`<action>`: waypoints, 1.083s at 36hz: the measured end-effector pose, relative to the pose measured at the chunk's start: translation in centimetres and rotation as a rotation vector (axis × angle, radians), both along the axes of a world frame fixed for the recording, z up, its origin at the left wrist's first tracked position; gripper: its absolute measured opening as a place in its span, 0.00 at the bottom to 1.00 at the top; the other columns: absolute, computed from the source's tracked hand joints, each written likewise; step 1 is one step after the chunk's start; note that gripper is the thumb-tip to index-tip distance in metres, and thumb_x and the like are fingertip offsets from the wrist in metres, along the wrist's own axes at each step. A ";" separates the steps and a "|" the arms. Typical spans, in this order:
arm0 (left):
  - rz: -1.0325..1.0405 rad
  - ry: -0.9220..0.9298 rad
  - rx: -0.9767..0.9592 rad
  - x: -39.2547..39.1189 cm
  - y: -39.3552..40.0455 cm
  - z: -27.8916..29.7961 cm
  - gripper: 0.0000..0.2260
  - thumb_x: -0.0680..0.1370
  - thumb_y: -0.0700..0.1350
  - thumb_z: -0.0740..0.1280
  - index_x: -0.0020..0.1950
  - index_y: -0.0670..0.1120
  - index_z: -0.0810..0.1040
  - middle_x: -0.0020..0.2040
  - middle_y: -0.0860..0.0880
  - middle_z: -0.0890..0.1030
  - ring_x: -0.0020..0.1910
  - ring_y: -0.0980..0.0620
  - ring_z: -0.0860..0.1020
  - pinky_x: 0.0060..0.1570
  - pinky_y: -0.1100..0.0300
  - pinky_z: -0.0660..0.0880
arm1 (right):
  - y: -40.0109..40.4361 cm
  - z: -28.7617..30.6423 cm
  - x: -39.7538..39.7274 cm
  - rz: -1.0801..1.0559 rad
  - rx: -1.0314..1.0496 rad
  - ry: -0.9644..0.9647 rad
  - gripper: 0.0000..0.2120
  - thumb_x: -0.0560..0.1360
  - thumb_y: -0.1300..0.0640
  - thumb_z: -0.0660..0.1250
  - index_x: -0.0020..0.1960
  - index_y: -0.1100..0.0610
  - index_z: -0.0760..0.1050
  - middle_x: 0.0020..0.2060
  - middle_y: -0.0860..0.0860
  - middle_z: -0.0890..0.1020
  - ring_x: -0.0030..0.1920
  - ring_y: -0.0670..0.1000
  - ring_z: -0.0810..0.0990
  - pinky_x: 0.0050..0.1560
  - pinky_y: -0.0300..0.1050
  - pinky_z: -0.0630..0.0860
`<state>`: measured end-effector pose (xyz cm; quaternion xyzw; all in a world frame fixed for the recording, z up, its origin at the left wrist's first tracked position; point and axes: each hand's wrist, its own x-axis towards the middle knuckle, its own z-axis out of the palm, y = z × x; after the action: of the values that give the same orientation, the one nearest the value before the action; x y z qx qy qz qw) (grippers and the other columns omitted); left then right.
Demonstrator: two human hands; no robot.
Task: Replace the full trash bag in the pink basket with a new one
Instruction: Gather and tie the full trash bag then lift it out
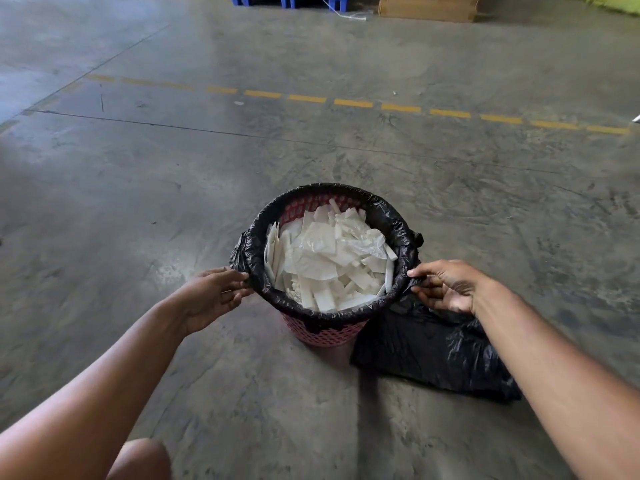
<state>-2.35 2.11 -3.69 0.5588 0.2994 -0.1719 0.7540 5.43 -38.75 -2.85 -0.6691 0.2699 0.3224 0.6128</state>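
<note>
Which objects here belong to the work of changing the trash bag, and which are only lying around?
Belonging to the job:
- round pink plastic mesh basket
- black plastic trash bag lining it, full of white paper scraps
- spare folded black plastic bag on the floor
- left hand and right hand, pinching the liner's rim

Just lying about:
- blue plastic pallet
- brown cardboard box

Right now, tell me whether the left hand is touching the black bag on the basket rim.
Touching. Head view shows the left hand pinching the black bag at the rim.
</note>
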 end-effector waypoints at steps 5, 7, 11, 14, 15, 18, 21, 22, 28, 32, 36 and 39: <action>0.077 -0.021 -0.140 0.1 0.2 0.3 0.06 0.79 0.36 0.64 0.43 0.42 0.77 0.36 0.45 0.83 0.32 0.52 0.84 0.34 0.65 0.81 | -0.2 0.5 0.1 -0.032 0.014 -0.064 0.05 0.73 0.66 0.69 0.39 0.60 0.75 0.30 0.56 0.79 0.25 0.49 0.80 0.25 0.38 0.77; 0.137 -0.013 -0.191 0.4 0.2 0.1 0.07 0.78 0.37 0.63 0.41 0.44 0.75 0.35 0.47 0.81 0.30 0.53 0.82 0.33 0.65 0.80 | -0.3 0.3 0.1 -0.088 0.022 -0.095 0.06 0.72 0.65 0.68 0.38 0.59 0.74 0.32 0.55 0.77 0.24 0.48 0.77 0.24 0.37 0.75; 0.144 0.036 -0.024 0.8 -0.2 -0.3 0.07 0.77 0.47 0.65 0.40 0.47 0.74 0.35 0.49 0.75 0.30 0.53 0.76 0.35 0.59 0.75 | -0.1 -0.4 0.4 -0.088 -0.009 -0.076 0.07 0.71 0.52 0.68 0.39 0.55 0.75 0.33 0.52 0.75 0.30 0.51 0.74 0.31 0.40 0.73; 0.110 0.083 0.107 2.4 0.1 -0.3 0.17 0.78 0.60 0.63 0.43 0.46 0.73 0.37 0.48 0.73 0.35 0.50 0.72 0.38 0.56 0.71 | 0.5 -0.7 1.6 -0.128 -0.033 -0.049 0.18 0.70 0.41 0.66 0.48 0.56 0.75 0.37 0.53 0.77 0.34 0.53 0.75 0.36 0.44 0.70; 0.085 0.097 0.103 3.0 0.2 -0.2 0.20 0.78 0.62 0.62 0.43 0.45 0.73 0.36 0.48 0.73 0.36 0.49 0.72 0.39 0.56 0.70 | 0.8 -0.8 2.2 -0.147 -0.044 -0.041 0.20 0.71 0.40 0.65 0.49 0.57 0.74 0.38 0.54 0.77 0.35 0.53 0.75 0.36 0.43 0.71; -0.043 0.121 0.056 5.3 0.6 -0.4 0.23 0.80 0.61 0.60 0.41 0.43 0.81 0.36 0.45 0.81 0.35 0.45 0.79 0.44 0.54 0.74 | 2.1 -0.6 3.7 -0.156 -0.054 -0.015 0.20 0.74 0.40 0.62 0.42 0.57 0.72 0.32 0.55 0.76 0.31 0.54 0.74 0.31 0.42 0.71; -0.080 0.121 0.153 7.5 1.3 -1.4 0.20 0.79 0.52 0.65 0.61 0.39 0.82 0.50 0.39 0.85 0.45 0.42 0.83 0.53 0.47 0.80 | 3.1 -0.9 5.2 -0.152 -0.034 0.005 0.15 0.71 0.44 0.64 0.35 0.55 0.72 0.29 0.55 0.77 0.32 0.56 0.75 0.40 0.45 0.75; -0.084 0.130 0.210 8.1 1.6 -1.8 0.22 0.77 0.51 0.66 0.66 0.39 0.79 0.56 0.38 0.84 0.50 0.40 0.83 0.55 0.44 0.80 | 3.0 -1.1 5.8 -0.140 -0.051 0.000 0.12 0.69 0.46 0.65 0.35 0.55 0.72 0.31 0.55 0.77 0.33 0.57 0.76 0.41 0.46 0.75; 0.073 0.110 0.341 10.8 1.7 -4.2 0.08 0.73 0.43 0.66 0.50 0.43 0.79 0.42 0.41 0.80 0.31 0.44 0.80 0.34 0.54 0.80 | 2.8 -1.5 8.2 -0.106 -0.161 -0.019 0.06 0.56 0.58 0.65 0.33 0.57 0.72 0.32 0.55 0.77 0.34 0.57 0.76 0.55 0.52 0.77; 0.201 0.103 0.434 10.7 -1.1 -2.3 0.06 0.72 0.44 0.67 0.45 0.43 0.80 0.38 0.44 0.80 0.33 0.45 0.79 0.38 0.54 0.77 | 3.1 -2.5 10.2 -0.201 -0.277 -0.106 0.18 0.49 0.61 0.61 0.39 0.57 0.75 0.38 0.56 0.79 0.37 0.56 0.76 0.46 0.48 0.75; 0.364 0.082 0.639 11.2 -2.7 -1.6 0.17 0.75 0.50 0.63 0.54 0.39 0.81 0.52 0.39 0.83 0.48 0.40 0.82 0.48 0.50 0.80 | 5.9 -0.3 9.2 -0.413 -0.386 -0.263 0.20 0.64 0.60 0.61 0.53 0.65 0.80 0.48 0.59 0.83 0.42 0.59 0.80 0.40 0.48 0.78; 0.362 -0.045 0.859 11.0 -4.2 -1.3 0.16 0.80 0.51 0.60 0.56 0.39 0.78 0.52 0.39 0.81 0.53 0.39 0.79 0.52 0.50 0.75 | 7.5 -0.2 8.6 -0.534 -0.467 -0.370 0.21 0.71 0.55 0.62 0.58 0.65 0.80 0.56 0.63 0.83 0.54 0.63 0.83 0.55 0.54 0.81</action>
<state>8.70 -2.09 -4.96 0.7627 0.4199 0.1140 0.4784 13.99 -31.29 -3.01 -0.7436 0.3854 -0.0443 0.5446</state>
